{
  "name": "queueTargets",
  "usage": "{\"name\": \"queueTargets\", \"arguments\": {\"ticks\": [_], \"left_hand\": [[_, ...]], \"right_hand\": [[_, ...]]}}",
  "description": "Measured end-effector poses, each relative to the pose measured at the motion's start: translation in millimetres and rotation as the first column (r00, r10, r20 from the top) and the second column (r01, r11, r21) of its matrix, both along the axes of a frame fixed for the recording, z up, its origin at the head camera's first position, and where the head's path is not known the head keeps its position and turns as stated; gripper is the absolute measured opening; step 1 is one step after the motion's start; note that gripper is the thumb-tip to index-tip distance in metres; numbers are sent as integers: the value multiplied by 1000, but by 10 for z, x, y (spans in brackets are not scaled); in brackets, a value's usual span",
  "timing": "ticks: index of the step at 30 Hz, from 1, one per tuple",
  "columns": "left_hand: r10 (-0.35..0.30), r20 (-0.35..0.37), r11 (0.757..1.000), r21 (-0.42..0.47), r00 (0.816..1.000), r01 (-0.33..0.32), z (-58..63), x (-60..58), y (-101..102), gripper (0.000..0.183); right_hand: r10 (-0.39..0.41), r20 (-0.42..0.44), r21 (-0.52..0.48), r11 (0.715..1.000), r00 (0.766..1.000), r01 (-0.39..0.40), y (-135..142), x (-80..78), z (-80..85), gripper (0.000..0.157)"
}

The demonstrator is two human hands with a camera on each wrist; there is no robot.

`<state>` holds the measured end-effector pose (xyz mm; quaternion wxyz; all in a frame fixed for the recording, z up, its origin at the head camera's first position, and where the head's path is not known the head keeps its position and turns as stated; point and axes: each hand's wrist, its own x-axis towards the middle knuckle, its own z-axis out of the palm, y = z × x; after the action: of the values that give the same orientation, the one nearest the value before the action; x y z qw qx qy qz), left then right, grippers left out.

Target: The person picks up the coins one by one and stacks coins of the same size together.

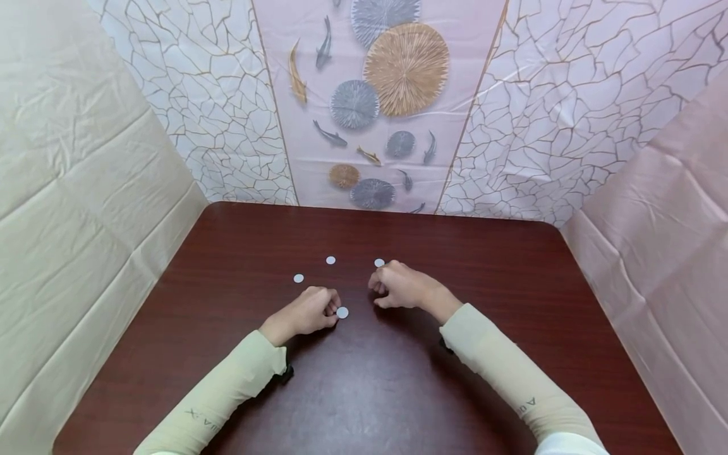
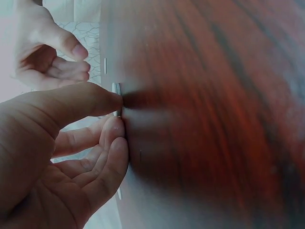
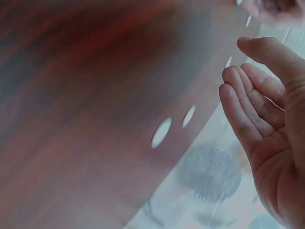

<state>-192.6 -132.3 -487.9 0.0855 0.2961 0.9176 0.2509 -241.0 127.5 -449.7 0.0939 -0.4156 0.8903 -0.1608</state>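
Several small flat white discs lie on the dark table. At one disc (image 1: 342, 312), the nearest to the body, my left hand (image 1: 304, 311) pinches the edge between thumb and fingertips; in the left wrist view this disc (image 2: 115, 88) shows edge-on at the thumb tip. Slightly farther forward, my right hand (image 1: 405, 287) hovers low with its fingers loosely bent and a gap to the thumb, holding nothing. Just beyond its knuckles lies another disc (image 1: 379, 262). In the right wrist view a large-looking disc (image 3: 161, 132) lies apart from the fingers (image 3: 238, 112).
Two more discs lie beyond the left hand, a left one (image 1: 298, 278) and a middle one (image 1: 331, 260). The reddish-brown table (image 1: 364, 392) has rounded far corners. Patterned cloth (image 1: 364, 158) hangs behind it, with pale cloth walls on both sides.
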Motion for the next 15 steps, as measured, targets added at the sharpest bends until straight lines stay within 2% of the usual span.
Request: {"name": "queueTargets", "arguments": {"ticks": [7, 11, 15], "left_hand": [[12, 25, 1000, -10, 1000, -12, 11, -4, 3, 14], [3, 8, 1000, -6, 1000, -3, 2, -16, 6, 14], [6, 19, 1000, -10, 1000, -6, 1, -18, 12, 14]], "right_hand": [[-37, -52, 3, 999, 998, 37, 341, -137, 122, 27], [-90, -22, 19, 996, 996, 90, 465, -203, 151, 28], [-132, -5, 47, 990, 991, 133, 552, -261, 101, 31]]}}
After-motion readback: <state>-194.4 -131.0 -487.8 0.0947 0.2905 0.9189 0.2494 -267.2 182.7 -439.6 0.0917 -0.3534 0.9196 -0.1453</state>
